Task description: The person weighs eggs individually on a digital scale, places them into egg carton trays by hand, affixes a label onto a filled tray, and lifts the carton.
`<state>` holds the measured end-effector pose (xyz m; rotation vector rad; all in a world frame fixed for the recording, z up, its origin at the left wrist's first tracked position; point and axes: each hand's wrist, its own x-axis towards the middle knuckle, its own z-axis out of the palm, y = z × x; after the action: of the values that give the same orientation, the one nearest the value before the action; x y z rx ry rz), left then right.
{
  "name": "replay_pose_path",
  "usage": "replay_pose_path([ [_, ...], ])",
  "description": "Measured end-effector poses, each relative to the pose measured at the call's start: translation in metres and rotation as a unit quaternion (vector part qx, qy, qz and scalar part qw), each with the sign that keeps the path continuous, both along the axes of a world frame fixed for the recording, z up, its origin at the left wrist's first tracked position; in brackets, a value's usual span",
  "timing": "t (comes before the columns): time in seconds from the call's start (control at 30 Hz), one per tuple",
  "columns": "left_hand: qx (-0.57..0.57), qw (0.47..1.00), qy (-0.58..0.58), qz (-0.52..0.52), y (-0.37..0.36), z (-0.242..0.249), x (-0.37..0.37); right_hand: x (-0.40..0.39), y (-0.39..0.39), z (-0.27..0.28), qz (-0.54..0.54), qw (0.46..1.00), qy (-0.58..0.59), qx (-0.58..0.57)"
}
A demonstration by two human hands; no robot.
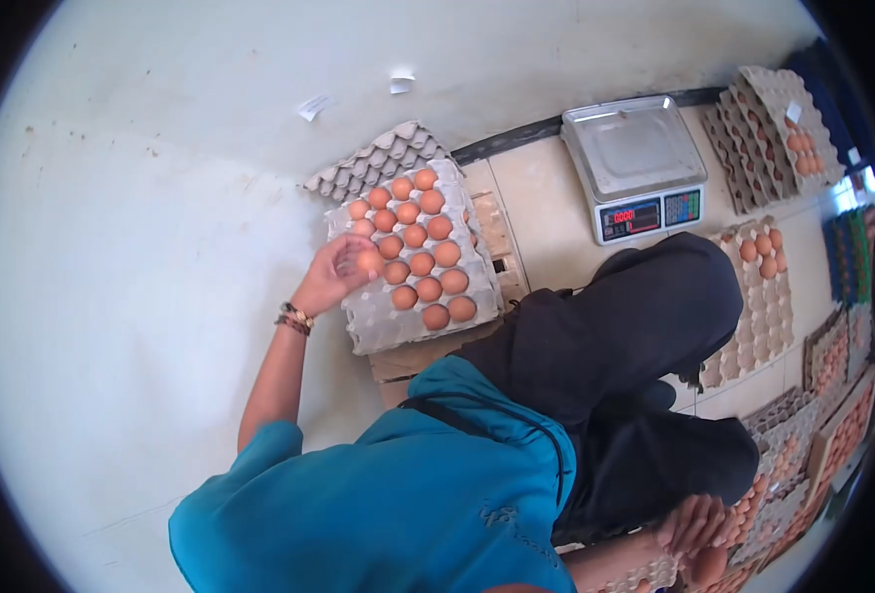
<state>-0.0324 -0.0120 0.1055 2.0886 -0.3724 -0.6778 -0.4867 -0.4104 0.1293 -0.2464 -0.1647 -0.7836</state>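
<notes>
My left hand has its fingers closed round a brown egg, just above the left edge of a grey egg tray. That tray tops a stack and carries rows of brown eggs, with bare cups along its near and left sides. Low in the view, beyond my dark-trousered legs, my right hand is curled, and a round brown egg shows at its fingers. More egg trays filled with eggs lie under and beside that hand.
A digital scale with a lit red display stands on the tiled floor. A leaning tray stack rests against the wall. Other trays stand at the far right, and a partly filled tray lies past my knee.
</notes>
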Motion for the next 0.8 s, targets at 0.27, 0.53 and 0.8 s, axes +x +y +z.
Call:
replay_pose_path([
  [0.27, 0.152, 0.939, -0.304, -0.055, 0.03, -0.053, -0.037, 0.107, 0.007, -0.01, 0.107, 0.992, 0.073, -0.003],
  [0.53, -0.202, 0.97, 0.136, 0.007, -0.124, 0.041, -0.083, 0.218, 0.057, 0.02, 0.072, 0.781, 0.44, -0.437],
  [0.8, -0.201, 0.911, 0.345, -0.109, -0.181, 0.033, -0.083, 0.268, 0.076, 0.012, -0.008, 0.668, 0.481, -0.567],
])
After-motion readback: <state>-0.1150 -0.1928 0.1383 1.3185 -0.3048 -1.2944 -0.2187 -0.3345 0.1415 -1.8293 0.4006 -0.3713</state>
